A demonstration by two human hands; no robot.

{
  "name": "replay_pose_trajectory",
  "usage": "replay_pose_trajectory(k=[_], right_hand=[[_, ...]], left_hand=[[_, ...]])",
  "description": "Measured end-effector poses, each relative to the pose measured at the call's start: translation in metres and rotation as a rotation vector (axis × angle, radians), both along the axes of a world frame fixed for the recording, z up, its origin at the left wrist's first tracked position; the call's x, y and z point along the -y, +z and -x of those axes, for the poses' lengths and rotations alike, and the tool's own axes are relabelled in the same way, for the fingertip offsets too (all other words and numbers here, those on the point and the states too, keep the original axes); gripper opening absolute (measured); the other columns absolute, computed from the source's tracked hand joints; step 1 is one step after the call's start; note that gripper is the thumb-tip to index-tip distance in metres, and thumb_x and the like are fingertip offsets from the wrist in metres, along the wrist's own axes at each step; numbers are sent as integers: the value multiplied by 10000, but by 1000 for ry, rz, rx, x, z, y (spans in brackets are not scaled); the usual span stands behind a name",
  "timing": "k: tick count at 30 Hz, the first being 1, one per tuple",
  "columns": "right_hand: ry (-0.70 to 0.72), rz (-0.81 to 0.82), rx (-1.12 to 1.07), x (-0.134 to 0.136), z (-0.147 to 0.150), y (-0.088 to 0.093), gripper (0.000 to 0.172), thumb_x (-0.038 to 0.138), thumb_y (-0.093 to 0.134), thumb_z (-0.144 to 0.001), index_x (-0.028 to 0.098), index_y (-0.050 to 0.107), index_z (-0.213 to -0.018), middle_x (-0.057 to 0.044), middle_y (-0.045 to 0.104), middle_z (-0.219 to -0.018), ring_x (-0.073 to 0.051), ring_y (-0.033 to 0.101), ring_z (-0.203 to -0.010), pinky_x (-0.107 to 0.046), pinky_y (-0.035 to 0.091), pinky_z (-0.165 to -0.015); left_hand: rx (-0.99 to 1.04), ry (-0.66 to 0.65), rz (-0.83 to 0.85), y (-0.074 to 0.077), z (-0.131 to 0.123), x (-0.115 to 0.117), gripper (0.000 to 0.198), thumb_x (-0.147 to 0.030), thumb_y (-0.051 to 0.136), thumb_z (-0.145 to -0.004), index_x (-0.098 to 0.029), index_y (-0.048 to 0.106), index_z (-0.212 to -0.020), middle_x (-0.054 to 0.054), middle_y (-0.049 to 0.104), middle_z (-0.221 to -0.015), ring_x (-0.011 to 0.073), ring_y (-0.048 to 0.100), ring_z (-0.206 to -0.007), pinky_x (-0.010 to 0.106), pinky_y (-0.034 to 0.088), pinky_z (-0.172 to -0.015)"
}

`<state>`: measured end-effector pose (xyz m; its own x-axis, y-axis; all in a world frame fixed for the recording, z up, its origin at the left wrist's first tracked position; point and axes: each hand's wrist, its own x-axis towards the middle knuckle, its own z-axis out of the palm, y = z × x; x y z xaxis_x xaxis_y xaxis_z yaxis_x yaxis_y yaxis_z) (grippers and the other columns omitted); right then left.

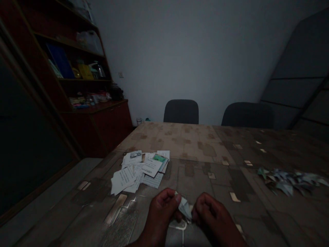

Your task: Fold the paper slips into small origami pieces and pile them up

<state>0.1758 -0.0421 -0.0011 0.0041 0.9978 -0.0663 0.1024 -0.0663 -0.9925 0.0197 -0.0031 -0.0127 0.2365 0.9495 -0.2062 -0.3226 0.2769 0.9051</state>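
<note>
Between my two hands, just above the near part of the table, is a small folded piece of printed paper (184,207). My left hand (164,209) pinches its upper left end between thumb and fingers. At the paper's lower right end, my right hand (209,211) has its fingers curled in; its fingertips are hidden, but they seem to touch the paper's tip. Beyond my left hand lies a loose pile of flat printed paper pieces (124,178), one with a green picture. Far to the right sits a heap of folded papers (285,181).
A patterned cloth covers the table (195,137). Two dark chairs (181,111) stand behind its far edge, against a pale wall. On the left is a reddish-brown shelf cabinet (108,120) holding assorted items.
</note>
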Motion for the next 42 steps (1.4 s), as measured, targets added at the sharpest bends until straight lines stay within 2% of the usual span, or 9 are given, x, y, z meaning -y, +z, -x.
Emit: replay_pose_trajectory(k=[4,9,13,16,22,27,30,37,42], right_hand=[[31,-13,-21,1,2,-2,377,557,548,-832,187,553,-758,33,513,-631,-135,452,-596,-243,326,-565],[41,-14,24,-1,1,-7,322,481,604,-800,185,528,-700,33,505,-618,-127,435,-586,-238,305,-545],[-29,-39,22,-3,-4,-3,259,427,552,-825,190,530,-723,33,506,-626,-134,449,-598,-235,335,-544],[-73,-81,117,-2,-7,2,208,371,529,-820,191,534,-716,37,489,-619,-137,455,-602,-235,345,-543],[54,-244,391,-1,-10,3,129,263,543,-820,198,552,-709,28,531,-643,-138,496,-609,-231,364,-565],[47,-153,225,-1,-9,3,306,423,455,-910,197,535,-720,21,536,-632,-147,510,-611,-235,372,-565],[60,-111,138,-1,-8,1,366,524,467,-886,191,555,-762,18,546,-642,-154,512,-621,-241,374,-576],[60,-89,200,-1,-7,-7,335,492,532,-844,183,572,-721,11,549,-639,-159,502,-636,-249,368,-585],[80,-129,235,-2,-11,-4,334,474,530,-854,175,599,-721,16,543,-627,-152,494,-622,-240,362,-568]], left_hand=[[-13,-18,-21,-1,0,0,422,-495,829,-633,-151,606,-730,-28,603,-564,99,533,-495,202,416,-516],[-85,-70,-87,0,2,2,453,-539,815,-618,-136,614,-673,-22,577,-501,98,514,-477,199,403,-506],[-175,-102,-115,0,-1,5,425,-497,826,-600,-141,602,-659,-12,582,-504,105,509,-459,201,388,-472],[-231,-119,-105,-1,-3,7,388,-474,803,-618,-153,599,-694,-12,582,-518,123,522,-463,209,394,-457],[-343,-155,-236,8,-1,6,245,-357,744,-671,-120,691,-700,24,624,-611,139,560,-564,219,401,-537],[-316,-166,-179,6,-1,5,332,-442,720,-695,-122,646,-648,46,631,-536,153,575,-491,237,410,-506],[-252,-143,-112,4,-3,5,410,-521,747,-654,-134,608,-640,37,623,-518,141,562,-457,226,406,-474],[-245,-113,-110,-10,-5,5,501,-617,756,-597,-152,571,-611,34,613,-480,146,569,-442,221,405,-445],[-302,-149,-160,-9,-2,6,399,-513,746,-675,-154,578,-630,27,621,-500,145,584,-464,212,393,-465]])
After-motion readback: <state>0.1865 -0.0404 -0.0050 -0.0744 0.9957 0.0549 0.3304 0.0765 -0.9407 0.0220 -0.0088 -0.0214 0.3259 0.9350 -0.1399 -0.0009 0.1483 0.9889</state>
